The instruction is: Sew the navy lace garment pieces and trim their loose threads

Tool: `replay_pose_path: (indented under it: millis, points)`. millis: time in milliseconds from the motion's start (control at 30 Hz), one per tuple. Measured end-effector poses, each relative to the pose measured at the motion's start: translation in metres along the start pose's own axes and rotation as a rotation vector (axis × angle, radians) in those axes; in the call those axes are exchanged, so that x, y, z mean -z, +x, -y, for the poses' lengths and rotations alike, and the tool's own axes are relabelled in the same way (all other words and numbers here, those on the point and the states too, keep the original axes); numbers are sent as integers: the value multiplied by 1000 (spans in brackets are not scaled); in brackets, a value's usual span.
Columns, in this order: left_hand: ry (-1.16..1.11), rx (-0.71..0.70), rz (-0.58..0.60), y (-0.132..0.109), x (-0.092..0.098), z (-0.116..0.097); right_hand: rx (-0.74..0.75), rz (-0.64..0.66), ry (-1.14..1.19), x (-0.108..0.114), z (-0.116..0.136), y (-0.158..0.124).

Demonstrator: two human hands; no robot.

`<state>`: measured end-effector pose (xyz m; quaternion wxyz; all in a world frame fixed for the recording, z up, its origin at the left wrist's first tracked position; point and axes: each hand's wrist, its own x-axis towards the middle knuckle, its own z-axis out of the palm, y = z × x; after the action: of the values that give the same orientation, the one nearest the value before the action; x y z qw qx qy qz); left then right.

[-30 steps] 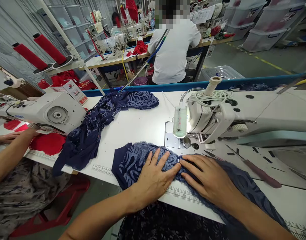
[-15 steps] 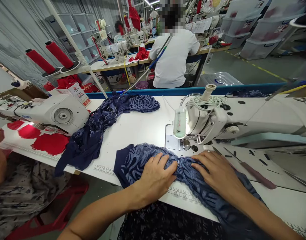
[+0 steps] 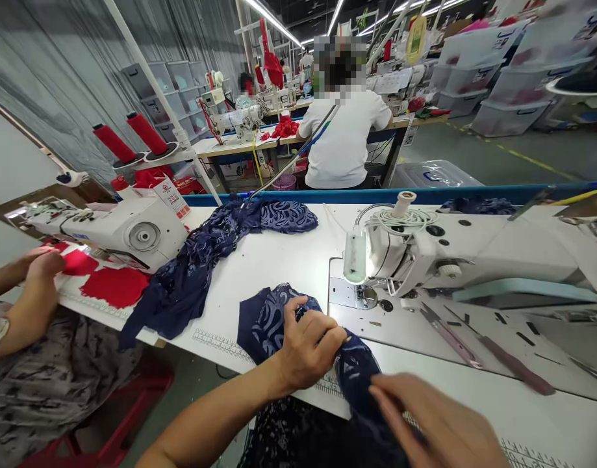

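Note:
A navy lace garment piece (image 3: 271, 318) with a pale swirl pattern lies at the table's front edge, left of the sewing machine's needle area. My left hand (image 3: 310, 344) is closed on its gathered middle, thumb raised. From there the cloth runs down to the right, bunched and hanging over the edge. My right hand (image 3: 434, 422), blurred by motion, has its thumb and fingers closed around that lower part. The sewing machine (image 3: 400, 247), its lamp lit, stands just beyond my hands, and the cloth is clear of its presser foot (image 3: 366, 297).
Thread snips (image 3: 451, 338) and a dark-handled pointed tool (image 3: 515, 367) lie right of the needle area. More navy lace pieces (image 3: 201, 266) are heaped at left. A co-worker's hands (image 3: 45, 263) handle red fabric (image 3: 114, 286) at the neighbouring machine (image 3: 142, 234). Another person sits ahead.
My hands no longer lie flat over the lace. The left has closed on it; the right has moved down toward me, drawing the right-hand part of the cloth along. The snips are now uncovered.

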<state>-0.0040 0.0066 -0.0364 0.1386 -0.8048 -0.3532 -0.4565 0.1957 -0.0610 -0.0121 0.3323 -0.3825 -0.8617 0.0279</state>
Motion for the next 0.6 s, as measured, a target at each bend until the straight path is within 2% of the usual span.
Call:
replay_pose_path:
  millis: [100, 233, 300, 333, 400, 500, 600]
  points:
    - [-43, -36, -33, -9, 3, 1, -44, -159, 2, -8, -11, 9]
    - [-66, -132, -63, -10, 5, 4, 12, -166, 42, -17, -14, 24]
    - [-74, -160, -72, -9, 10, 0, 63, -219, -32, -19, -12, 24]
    - [-91, -141, -74, -8, 13, -4, 95, -258, -98, -21, -12, 23]
    - [-161, -14, -81, -8, 22, -16, 163, -305, -240, -22, -13, 18]
    - [-216, 227, -107, -10, 30, -36, 246, -278, -331, -24, -15, 9]
    - [-113, 224, -14, -14, 27, -42, 274, -285, -333, -25, -17, 6]
